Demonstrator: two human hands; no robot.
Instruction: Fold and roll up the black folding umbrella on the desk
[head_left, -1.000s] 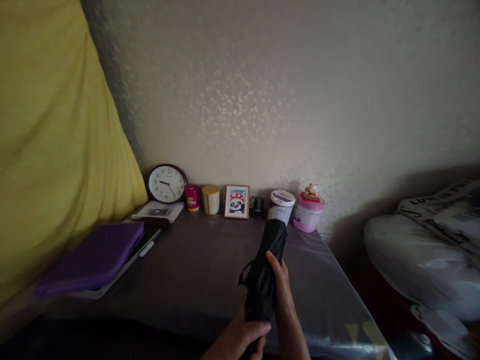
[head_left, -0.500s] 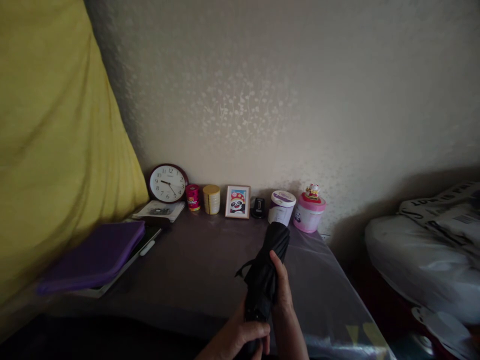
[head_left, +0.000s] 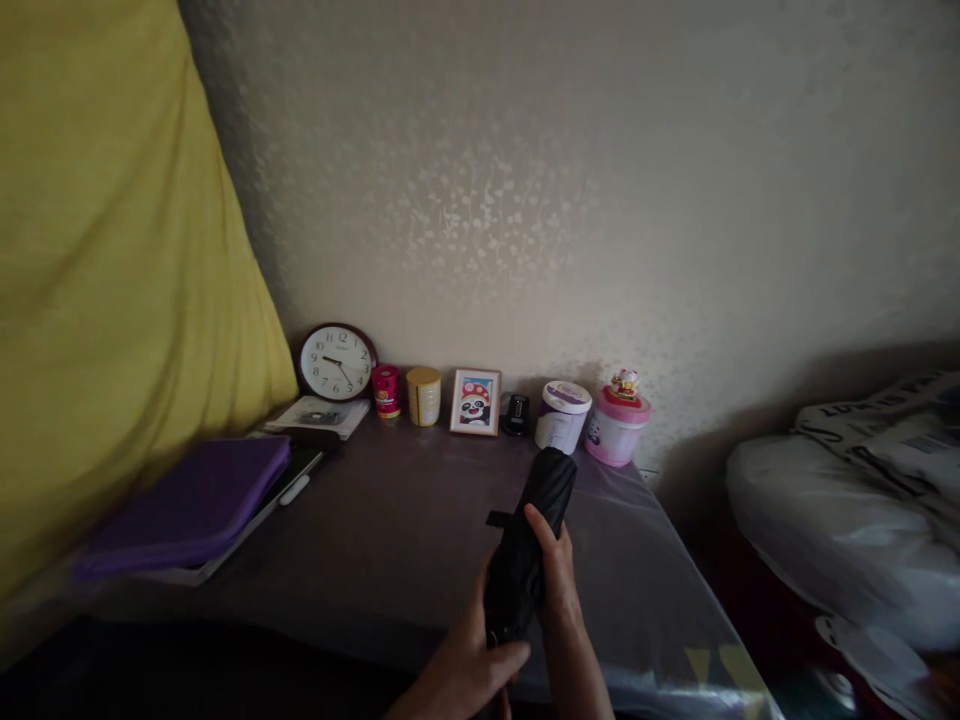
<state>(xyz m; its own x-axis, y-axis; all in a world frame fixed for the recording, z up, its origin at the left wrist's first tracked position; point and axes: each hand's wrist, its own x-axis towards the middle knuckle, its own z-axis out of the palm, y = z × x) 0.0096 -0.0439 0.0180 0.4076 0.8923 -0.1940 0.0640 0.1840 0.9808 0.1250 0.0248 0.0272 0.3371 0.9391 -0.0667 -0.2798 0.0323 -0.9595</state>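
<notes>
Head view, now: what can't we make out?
- Head view: lower end of the folded black umbrella, hidden by the left hand.
- Head view: most fingers of the right hand, hidden behind the umbrella.
- Head view: far side of the white plastic bag, cut off by the right edge.
- Head view: small print on the white-and-purple tub, too small.

- Umbrella (head_left: 553, 485): plain black
- Worktop (head_left: 397, 520): dark purplish grey, pale yellow patches at one corner
- Curtain (head_left: 127, 270): yellow
- Wall (head_left: 637, 200): greyish beige, patterned with paler leafy sprigs
- Flat case (head_left: 195, 500): purple
- Clock (head_left: 337, 362): white face, dark numerals, maroon rim
- Small can (head_left: 386, 391): magenta
- Canister (head_left: 424, 397): yellow
- Framed picture (head_left: 475, 402): black-and-white panda, red spotted cap
- Tub (head_left: 561, 415): white and purple
</notes>
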